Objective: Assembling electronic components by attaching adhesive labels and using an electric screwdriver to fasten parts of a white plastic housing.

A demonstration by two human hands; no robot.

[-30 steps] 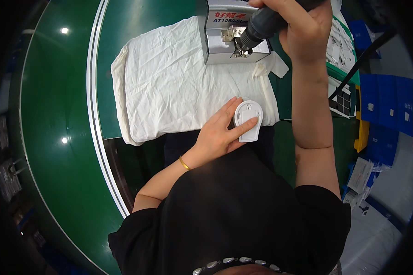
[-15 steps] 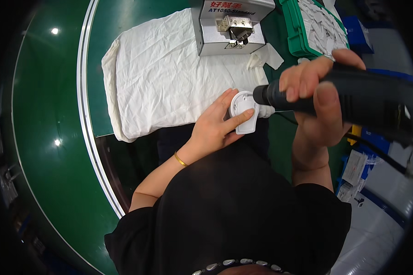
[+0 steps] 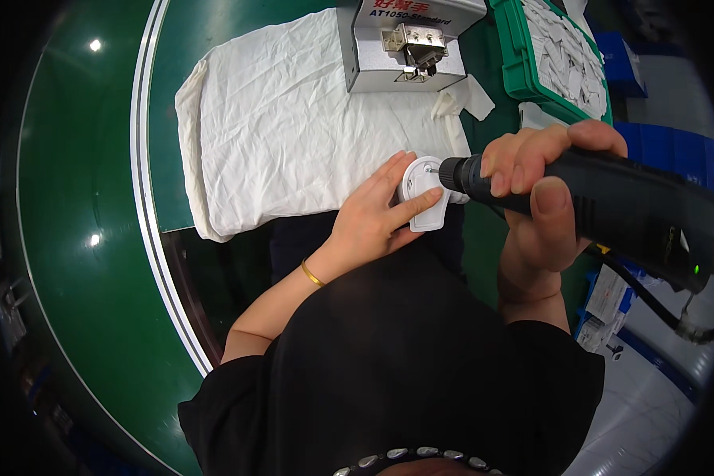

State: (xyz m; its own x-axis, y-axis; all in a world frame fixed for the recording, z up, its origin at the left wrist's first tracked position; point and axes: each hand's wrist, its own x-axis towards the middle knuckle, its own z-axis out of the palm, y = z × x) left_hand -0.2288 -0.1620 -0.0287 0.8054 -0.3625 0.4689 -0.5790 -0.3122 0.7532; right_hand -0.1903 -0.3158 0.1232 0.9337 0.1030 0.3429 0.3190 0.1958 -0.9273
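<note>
My left hand (image 3: 378, 208) is closed round a white plastic part (image 3: 428, 216), with the thumb laid across its face and the fingers behind it. The part has a rounded upper end, a narrower lower end and small screw holes. My right hand (image 3: 543, 186) grips a black electric screwdriver (image 3: 619, 208), held nearly level with its nose pointing left. Its thin metal bit (image 3: 434, 170) reaches a hole near the top of the white part. The nose hides some of the part's right side. A green light glows near the tool's back end.
A white cloth (image 3: 285, 127) covers much of the green table (image 3: 174, 59). A grey metal machine (image 3: 408, 47) stands on its far side. Beyond, a green crate (image 3: 523, 59) holds many white pieces (image 3: 563, 55). Blue bins (image 3: 674, 151) and a black cable (image 3: 642, 293) are at the right.
The screwdriver's back end has swung down and toward me, and its nose has shifted slightly. The bit shows more plainly now. My left hand keeps the white part almost still.
</note>
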